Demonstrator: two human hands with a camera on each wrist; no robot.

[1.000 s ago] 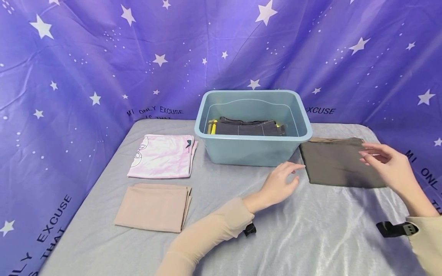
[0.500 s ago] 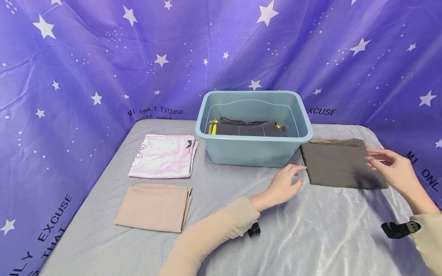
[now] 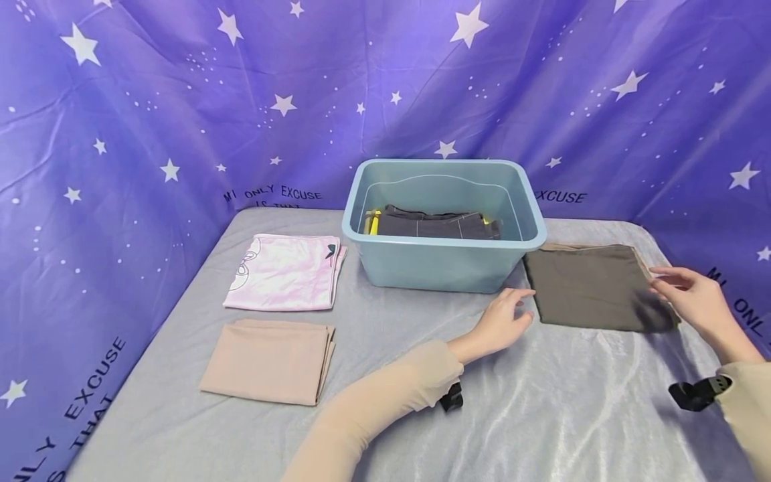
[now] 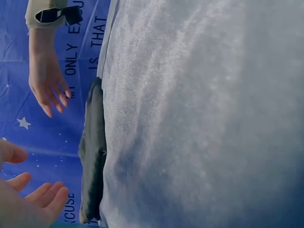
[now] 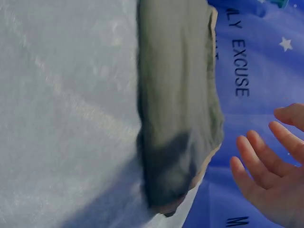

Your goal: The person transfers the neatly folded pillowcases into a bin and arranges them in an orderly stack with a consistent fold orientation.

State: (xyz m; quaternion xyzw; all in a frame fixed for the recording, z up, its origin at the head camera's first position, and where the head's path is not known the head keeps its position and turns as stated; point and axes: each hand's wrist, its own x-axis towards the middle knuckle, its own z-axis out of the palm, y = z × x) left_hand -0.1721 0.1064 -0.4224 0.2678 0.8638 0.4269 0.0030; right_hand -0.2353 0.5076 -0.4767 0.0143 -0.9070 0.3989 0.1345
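Note:
A folded dark olive-brown cloth [image 3: 590,288] lies flat to the right of the blue bin, between the two hands. My left hand [image 3: 500,325] hovers by its left edge, fingers loosely bent and holding nothing. Over at its right edge is my right hand [image 3: 693,298], fingers spread and apart from the fabric in the right wrist view, where the cloth [image 5: 175,104] shows a tan underside along one edge. Nothing is between the fingers of either hand. Inside the blue bin [image 3: 446,264] sits a folded dark garment [image 3: 440,226] with yellow showing at its sides.
On the left of the grey velvety bed cover [image 3: 542,415] lie a folded pink-and-white cloth [image 3: 286,271] and, in front of it, a folded beige cloth [image 3: 265,365]. A purple star-patterned curtain [image 3: 325,60] hangs behind and along both sides.
Both hands have shifted slightly to the right; the right hand has also come a little lower, to the dark cloth's right edge. The cloths and bin stay in place.

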